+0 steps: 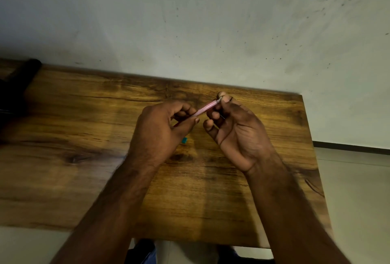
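— Two hands over the counter (pixel 63 116): left hand (pixel 160 128) curled round the pink pen (pixel 205 108), held in the air; right hand (pixel 236 128) pinching its white tip.
— Danger?
— Too hard a pull: may slip from the pinch, drop and roll off the edge.

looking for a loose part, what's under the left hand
A small teal piece peeks out beneath the left hand, over the wooden table; the hand covers the rest of it.

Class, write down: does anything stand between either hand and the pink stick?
Nothing visible does. The left hand grips the pink stick at its near end; the right hand pinches its far tip. A small teal piece lies on the table below, apart from it.
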`<state>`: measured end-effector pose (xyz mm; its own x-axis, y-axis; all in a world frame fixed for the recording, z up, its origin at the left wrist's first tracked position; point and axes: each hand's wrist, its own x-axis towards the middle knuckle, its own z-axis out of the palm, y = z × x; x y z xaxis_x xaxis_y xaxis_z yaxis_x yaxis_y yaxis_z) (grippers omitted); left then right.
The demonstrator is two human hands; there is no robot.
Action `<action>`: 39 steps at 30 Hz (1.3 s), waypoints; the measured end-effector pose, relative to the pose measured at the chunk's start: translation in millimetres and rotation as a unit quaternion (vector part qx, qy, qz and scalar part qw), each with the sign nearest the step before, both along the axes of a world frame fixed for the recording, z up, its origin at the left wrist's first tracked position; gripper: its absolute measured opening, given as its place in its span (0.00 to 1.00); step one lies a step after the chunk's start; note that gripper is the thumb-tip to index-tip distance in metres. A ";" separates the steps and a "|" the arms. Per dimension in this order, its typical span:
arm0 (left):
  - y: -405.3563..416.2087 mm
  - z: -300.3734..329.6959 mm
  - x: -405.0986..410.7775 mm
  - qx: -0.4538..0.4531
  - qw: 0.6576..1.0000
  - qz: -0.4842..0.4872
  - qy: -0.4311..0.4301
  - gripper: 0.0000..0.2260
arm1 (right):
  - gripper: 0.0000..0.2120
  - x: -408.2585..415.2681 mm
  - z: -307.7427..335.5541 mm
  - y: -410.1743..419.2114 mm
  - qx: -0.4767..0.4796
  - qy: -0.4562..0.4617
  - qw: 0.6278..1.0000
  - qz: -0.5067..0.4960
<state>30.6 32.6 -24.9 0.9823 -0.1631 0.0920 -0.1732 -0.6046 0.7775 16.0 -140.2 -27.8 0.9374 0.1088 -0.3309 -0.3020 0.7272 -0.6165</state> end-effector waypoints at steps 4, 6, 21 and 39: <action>0.0 0.4 -0.3 -0.011 1.000 0.004 0.008 0.07 | 0.05 -0.7 -0.2 1.3 0.006 -0.006 1.000 0.001; 0.0 -0.2 0.1 -0.016 1.000 0.006 0.013 0.07 | 0.04 -1.3 0.9 3.0 0.009 -0.013 1.000 -0.005; 0.7 2.2 -0.3 -0.016 0.999 0.003 0.034 0.04 | 0.04 -3.2 -1.5 2.0 -0.407 -0.177 0.894 -0.059; 4.8 6.8 -0.8 0.019 1.000 0.001 0.007 0.06 | 0.05 -4.8 -3.1 -12.1 -0.530 -0.147 0.835 0.022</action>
